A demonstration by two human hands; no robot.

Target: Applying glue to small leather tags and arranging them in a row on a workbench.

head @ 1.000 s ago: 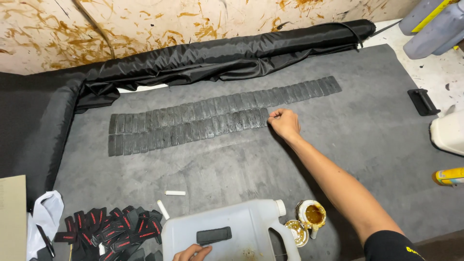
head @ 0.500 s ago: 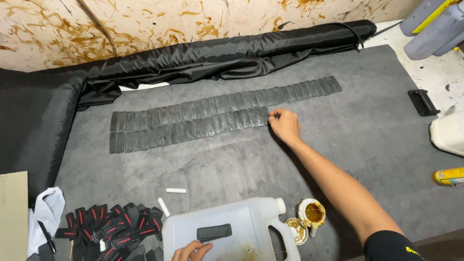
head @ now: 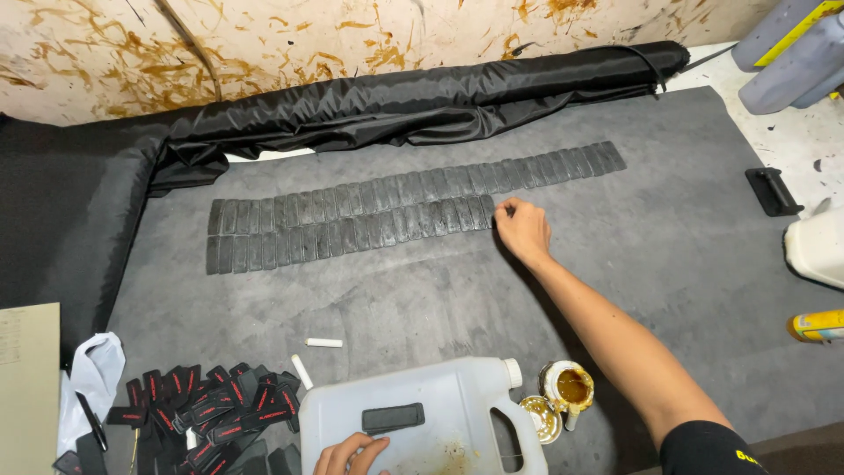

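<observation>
Head view: we see the right hand (head: 524, 230) stretched out over the grey felt mat (head: 668, 255), fingers curled together with the fingertips (head: 503, 209) touching the right end of the lower row of black tabs (head: 347, 236). Whether a tab is pinched between the fingers, we cannot tell. A second, longer upper row of black tabs (head: 422, 186) lies just behind the lower row and runs further right. The left hand (head: 350, 454) sits at the bottom edge, fingers bent and resting on the flat side of a white plastic jug (head: 422, 422) lying on its side; a black tab (head: 393, 417) lies on the jug just above the fingers. Right of the jug stands an open small tin of amber glue (head: 567, 385). A heap of black tabs with red marks (head: 211, 409) lies at lower left. A rolled black fabric (head: 396, 101) borders the mat's far edge.
</observation>
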